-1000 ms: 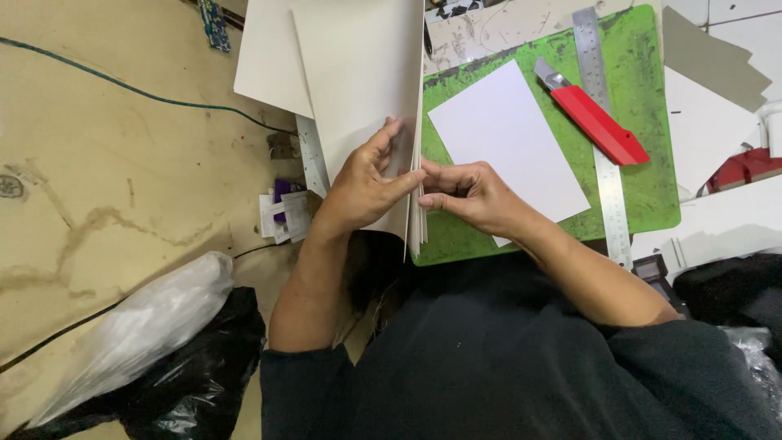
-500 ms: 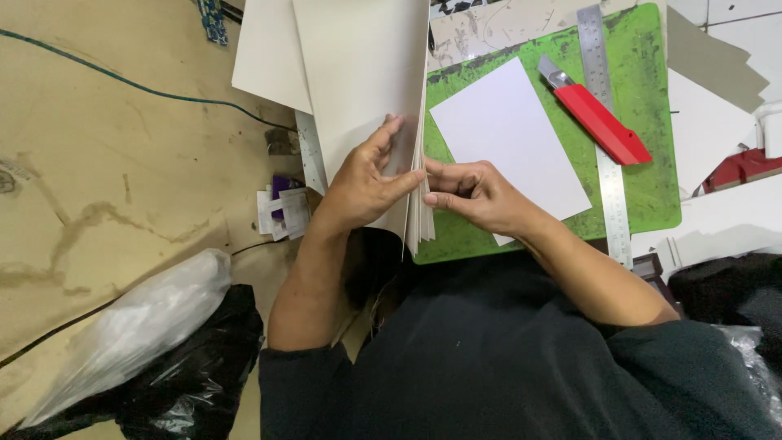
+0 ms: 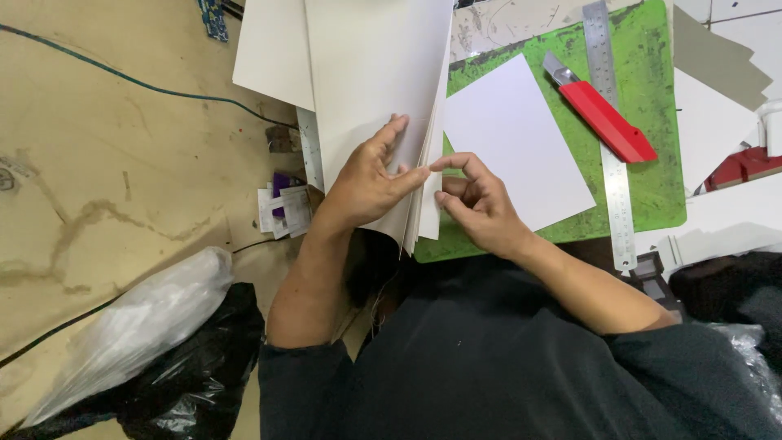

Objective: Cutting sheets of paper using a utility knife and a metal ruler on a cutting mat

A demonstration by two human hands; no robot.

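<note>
A: What is the biggest thing in the view?

B: The tan floor (image 3: pixel 106 163) takes the left half; a thin dark cable (image 3: pixel 122 79) runs across it; a black bag with a clear plastic bag (image 3: pixel 142 326) on top lies at the lower left.

A: And the work itself?

B: A stack of cream sheets (image 3: pixel 375 73) stands on edge over the left border of the green cutting mat (image 3: pixel 652 155); the mat lies on the surface at the upper right.

A: What do the hands do?

B: The left hand (image 3: pixel 366 183) lies flat against the face of the stack, its fingers spread and its thumb hooked over the sheet edges; so it is holding the stack. The right hand (image 3: pixel 476 204) is just beside the fanned edges; its fingers are curled narrow and the index tip touches the left thumb at the edge of the sheets; whether it pinches one sheet, I cannot tell.

A: What lies on the mat?

B: One white sheet (image 3: pixel 513 138) lies flat, near the right hand; a steel ruler (image 3: pixel 612 138) runs along the right side; a red utility knife (image 3: pixel 603 118) lies partly over the ruler.

A: Anything smaller?

B: Small white and purple paper scraps (image 3: pixel 285 208) lie on the floor, near the left wrist.
</note>
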